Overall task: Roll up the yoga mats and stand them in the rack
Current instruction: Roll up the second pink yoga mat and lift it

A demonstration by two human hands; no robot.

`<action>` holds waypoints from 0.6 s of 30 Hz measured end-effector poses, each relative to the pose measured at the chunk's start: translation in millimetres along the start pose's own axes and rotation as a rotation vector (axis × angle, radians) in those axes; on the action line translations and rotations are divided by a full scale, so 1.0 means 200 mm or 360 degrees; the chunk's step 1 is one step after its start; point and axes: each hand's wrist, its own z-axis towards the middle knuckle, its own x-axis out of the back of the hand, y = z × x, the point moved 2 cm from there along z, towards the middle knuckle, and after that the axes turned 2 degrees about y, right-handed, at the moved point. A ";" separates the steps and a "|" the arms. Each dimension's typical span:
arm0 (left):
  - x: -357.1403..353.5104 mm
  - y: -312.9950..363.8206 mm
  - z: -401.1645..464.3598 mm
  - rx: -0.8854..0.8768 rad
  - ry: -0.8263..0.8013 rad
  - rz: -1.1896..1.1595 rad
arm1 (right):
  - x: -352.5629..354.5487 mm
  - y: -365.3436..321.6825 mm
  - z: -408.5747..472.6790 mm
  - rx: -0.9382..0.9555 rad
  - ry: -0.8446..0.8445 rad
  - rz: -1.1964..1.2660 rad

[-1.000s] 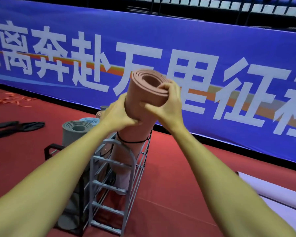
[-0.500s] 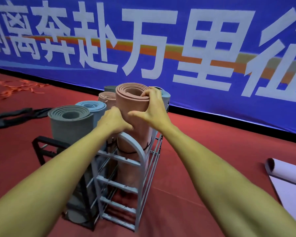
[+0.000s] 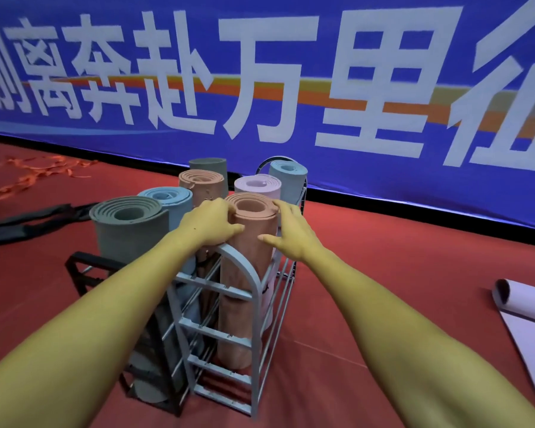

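Note:
A rolled terracotta yoga mat (image 3: 247, 273) stands upright in the near right slot of a grey metal rack (image 3: 238, 291). My left hand (image 3: 209, 223) grips the roll's upper left side, just above the rack's arched frame. My right hand (image 3: 291, 230) holds the upper right side, fingers round the back of the rim and thumb on the front. Several other rolled mats stand around it: a grey-green one (image 3: 127, 223), a light blue one (image 3: 167, 199), another terracotta one (image 3: 201, 180) and a pink one (image 3: 257, 185).
A black rack frame (image 3: 81, 273) adjoins the grey rack on the left. A lilac mat (image 3: 525, 310), rolled at one end, lies on the red floor at the right. Black bags (image 3: 28, 217) and orange straps (image 3: 28, 174) lie far left. A blue banner wall (image 3: 291, 88) runs behind.
The terracotta mat has come down from chest height into the rack slot, both hands following it down. The view has tilted downward and closer to the rack.

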 end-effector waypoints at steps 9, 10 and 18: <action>0.17 0.43 -0.32 -0.0472 0.0080 -0.0249 | 0.58 -0.11 -0.62 0.0079 0.0066 -0.0084; 0.17 0.52 -0.37 -0.0567 0.0076 -0.0372 | 0.68 -0.12 -0.73 0.0093 0.0111 -0.0104; 0.00 1.39 -0.89 -0.1201 0.0049 -0.0990 | 1.44 0.04 -1.65 0.0055 0.0469 -0.0316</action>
